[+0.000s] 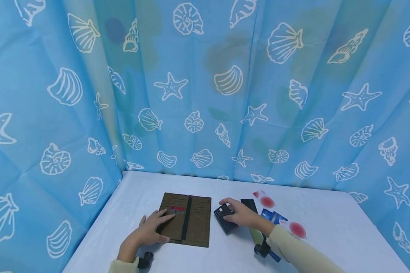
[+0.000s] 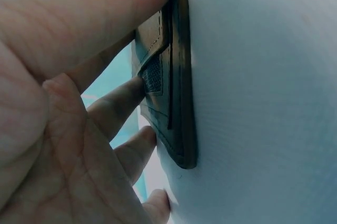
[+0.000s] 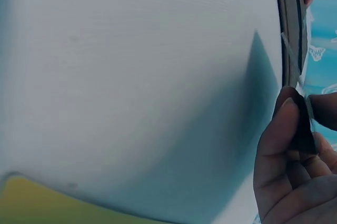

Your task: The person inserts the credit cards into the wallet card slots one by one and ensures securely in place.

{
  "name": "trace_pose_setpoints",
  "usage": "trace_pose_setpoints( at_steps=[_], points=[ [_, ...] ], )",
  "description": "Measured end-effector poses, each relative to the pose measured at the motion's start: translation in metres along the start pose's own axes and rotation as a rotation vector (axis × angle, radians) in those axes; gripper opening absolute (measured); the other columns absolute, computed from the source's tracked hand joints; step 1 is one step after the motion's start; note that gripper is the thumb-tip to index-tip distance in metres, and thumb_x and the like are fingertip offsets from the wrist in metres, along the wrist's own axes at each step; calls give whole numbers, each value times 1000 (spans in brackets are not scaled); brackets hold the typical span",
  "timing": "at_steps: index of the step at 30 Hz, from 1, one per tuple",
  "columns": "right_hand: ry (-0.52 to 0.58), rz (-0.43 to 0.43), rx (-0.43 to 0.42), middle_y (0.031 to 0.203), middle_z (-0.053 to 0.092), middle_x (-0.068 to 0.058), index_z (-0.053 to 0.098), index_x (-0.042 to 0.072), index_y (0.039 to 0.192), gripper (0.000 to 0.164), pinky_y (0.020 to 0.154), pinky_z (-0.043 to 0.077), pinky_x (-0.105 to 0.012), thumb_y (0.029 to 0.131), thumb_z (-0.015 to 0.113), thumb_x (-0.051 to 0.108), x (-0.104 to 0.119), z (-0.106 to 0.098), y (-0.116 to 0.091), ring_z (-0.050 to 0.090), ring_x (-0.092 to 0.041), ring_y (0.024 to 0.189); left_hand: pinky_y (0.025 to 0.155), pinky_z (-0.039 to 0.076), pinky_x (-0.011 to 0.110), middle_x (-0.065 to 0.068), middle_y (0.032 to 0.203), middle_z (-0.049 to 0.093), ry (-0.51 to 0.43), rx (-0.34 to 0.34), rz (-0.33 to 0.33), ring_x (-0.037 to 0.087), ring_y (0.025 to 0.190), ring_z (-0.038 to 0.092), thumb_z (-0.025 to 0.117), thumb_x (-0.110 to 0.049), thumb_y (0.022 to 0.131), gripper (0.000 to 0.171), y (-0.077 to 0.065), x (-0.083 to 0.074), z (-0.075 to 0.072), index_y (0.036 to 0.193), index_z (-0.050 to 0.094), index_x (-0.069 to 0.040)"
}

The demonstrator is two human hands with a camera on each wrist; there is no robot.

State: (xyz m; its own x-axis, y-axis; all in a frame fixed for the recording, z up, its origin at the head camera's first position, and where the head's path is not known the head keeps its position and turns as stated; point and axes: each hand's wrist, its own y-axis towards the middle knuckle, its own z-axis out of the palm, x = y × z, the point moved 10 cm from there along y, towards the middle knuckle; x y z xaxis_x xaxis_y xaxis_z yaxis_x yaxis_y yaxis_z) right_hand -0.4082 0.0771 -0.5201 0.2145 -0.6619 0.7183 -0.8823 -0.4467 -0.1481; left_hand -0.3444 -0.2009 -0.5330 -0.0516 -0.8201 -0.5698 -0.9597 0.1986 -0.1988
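Note:
An open brown wallet (image 1: 199,223) lies on the white table, a black band running down its middle. A red-topped card (image 1: 176,209) shows in a slot on its left side. My left hand (image 1: 148,230) rests on the wallet's left edge, fingers spread and fairly straight, the thumb near the lower edge. In the left wrist view the fingers touch the wallet's border (image 2: 181,103). Just right of the wallet, my right hand (image 1: 242,215) pinches a black card (image 1: 221,212) with a chip. The right wrist view shows this dark card (image 3: 304,132) between thumb and fingers.
Under the right forearm lies a long flat piece, black at its far end (image 1: 248,204) and yellow-green nearer me. To its right lie blue cards (image 1: 268,214) and white cards with red circles (image 1: 297,229). A blue shell-patterned curtain (image 1: 205,106) borders the table.

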Motion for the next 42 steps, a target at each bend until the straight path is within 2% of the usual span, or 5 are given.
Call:
trace_pose_setpoints(
  at_steps=[6, 12, 17, 26, 42],
  points=[
    [65, 29, -5, 124, 60, -16, 50, 19, 137, 50, 85, 59, -47, 90, 62, 5, -1, -2, 12, 59, -27, 104, 115, 3, 74, 18, 156, 37, -9, -10, 8, 49, 147, 21, 85, -23, 75, 73, 0, 0, -1, 142, 54, -21],
    [91, 60, 8, 120, 62, -15, 49, 16, 137, 51, 85, 57, -45, 90, 63, 3, -5, 6, 14, 59, -25, 100, 114, 3, 75, 18, 156, 37, -27, 20, 8, 50, 146, 22, 85, -23, 76, 73, -6, 0, 9, 142, 54, -19],
    [82, 45, -20, 118, 62, -15, 49, 15, 138, 50, 90, 54, -50, 91, 62, 3, -1, 7, 16, 59, -26, 102, 115, 4, 75, 18, 156, 38, -8, 13, 1, 50, 146, 22, 85, -23, 76, 72, -4, 1, 9, 142, 55, -20],
    [109, 74, -60, 136, 56, -20, 47, 17, 141, 50, 102, 47, -59, 94, 60, 7, -1, 0, 29, 55, -36, 123, 115, 5, 74, 16, 156, 38, 19, 5, -13, 48, 146, 23, 85, -24, 76, 73, 0, 3, 1, 142, 54, -22],
    [151, 75, -147, 146, 48, -23, 46, 13, 142, 51, 105, 46, -58, 93, 61, 6, 10, -10, 49, 50, -41, 131, 115, 6, 74, 16, 155, 39, 29, 17, -13, 46, 145, 26, 85, -25, 76, 74, 1, 1, 0, 142, 54, -22]
  ],
)
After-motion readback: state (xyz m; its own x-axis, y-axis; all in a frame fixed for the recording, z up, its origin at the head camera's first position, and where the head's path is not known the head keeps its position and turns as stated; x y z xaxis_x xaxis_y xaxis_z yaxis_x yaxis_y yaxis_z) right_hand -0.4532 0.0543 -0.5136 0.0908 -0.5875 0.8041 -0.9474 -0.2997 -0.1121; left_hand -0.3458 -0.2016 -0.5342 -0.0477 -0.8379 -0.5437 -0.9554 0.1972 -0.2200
